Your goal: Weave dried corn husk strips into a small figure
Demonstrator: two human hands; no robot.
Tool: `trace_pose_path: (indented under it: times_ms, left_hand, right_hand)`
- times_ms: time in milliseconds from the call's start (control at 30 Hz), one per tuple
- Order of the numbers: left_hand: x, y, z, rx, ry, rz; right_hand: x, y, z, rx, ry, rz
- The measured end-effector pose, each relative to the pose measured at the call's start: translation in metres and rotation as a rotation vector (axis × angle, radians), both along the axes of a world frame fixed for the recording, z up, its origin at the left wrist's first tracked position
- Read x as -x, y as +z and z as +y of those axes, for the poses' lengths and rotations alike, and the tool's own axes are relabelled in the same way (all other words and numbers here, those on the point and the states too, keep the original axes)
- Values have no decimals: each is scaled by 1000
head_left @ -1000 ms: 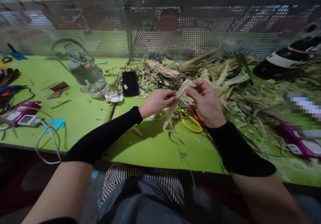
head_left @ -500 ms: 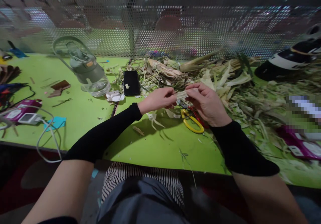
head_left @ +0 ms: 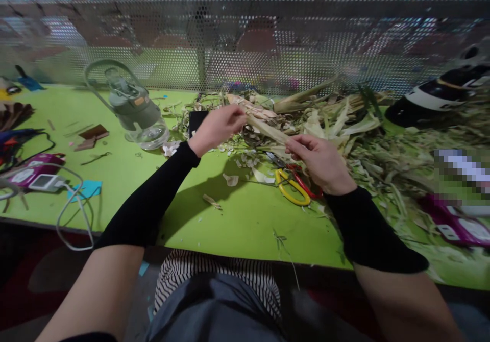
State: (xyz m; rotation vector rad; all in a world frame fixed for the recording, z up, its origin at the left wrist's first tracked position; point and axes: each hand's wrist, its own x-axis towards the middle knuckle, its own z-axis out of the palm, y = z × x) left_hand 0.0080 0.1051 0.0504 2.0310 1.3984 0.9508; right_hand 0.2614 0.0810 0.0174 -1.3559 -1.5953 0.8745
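A pale strip of corn husk (head_left: 267, 129) is stretched between my two hands, above the green table. My left hand (head_left: 221, 127) pinches its left end, in front of a black phone (head_left: 195, 119) that it partly covers. The strip's right end is between the thumb and fingers of my right hand (head_left: 318, 159). Below and left of the right hand lie scissors with a yellow and a red handle (head_left: 291, 188), their blades partly among scraps. Small husk pieces (head_left: 230, 179) are scattered on the table under my hands.
Behind my hands, dried husks (head_left: 337, 115) are heaped against a perforated metal screen (head_left: 229, 41). A clear bottle with a grey-green lid (head_left: 140, 110) stands at left. Purple power units (head_left: 455, 224) lie on both sides. A dark bottle (head_left: 429, 97) leans at far right.
My left hand has moved left and upward, now covering part of the phone. The husk strip, bunched between close hands before, is now drawn out long. My right hand has shifted slightly downward.
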Motion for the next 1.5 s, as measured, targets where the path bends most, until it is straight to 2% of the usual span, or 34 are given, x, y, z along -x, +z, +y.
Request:
trace_pose_path:
  times_ms: [67, 167, 267, 333, 400, 500, 633, 833, 933, 1067, 1233, 1300, 1400, 1467, 1500]
  left_hand:
    - [12, -2, 10, -74, 158, -205]
    - [20, -10, 18, 127, 161, -368]
    - [11, -16, 12, 333, -21, -240]
    - [-2, -18, 3, 377, -166, -186]
    - [-17, -19, -5, 386, -274, -286]
    - [-32, -18, -12, 420, -310, -507]
    - [-36, -13, -14, 445, -211, -737]
    - [-33, -12, -11, 574, -128, -913]
    - [-32, -16, -11, 582, -190, -912]
    - [-34, -22, -12, 445, -286, -851]
    - [-35, -22, -14, 451, -141, -890]
    - [-33, -19, -14, 463, -126, -915]
    - [-21, -17, -9, 489, -226, -880]
    - [-9, -16, -2, 555, -342, -812]
    - [-3, -17, 2, 607, -359, -784]
  right_hand:
    - [1, -5, 6, 102, -35, 233]
    - [8, -9, 7, 209, -25, 406]
    - [16, -9, 2, 255, -20, 475]
    - [19, -7, -2, 276, -20, 516]
    - [21, -6, -4, 305, -8, 548]
    - [22, -6, -4, 350, 12, 560]
    - [23, -8, -4, 333, 31, 513]
    - [28, -8, -8, 198, -26, 409]
    - [26, -10, -8, 147, -51, 377]
    - [23, -11, -9, 51, -61, 233]
    - [19, -10, -9, -56, -68, 74]
    - [16, -9, -8, -67, -60, 46]
    - [12, -5, -7, -74, -42, 0]
    - [9, 0, -7, -66, -16, -37]
    - [8, 3, -8, -57, -1, -61]
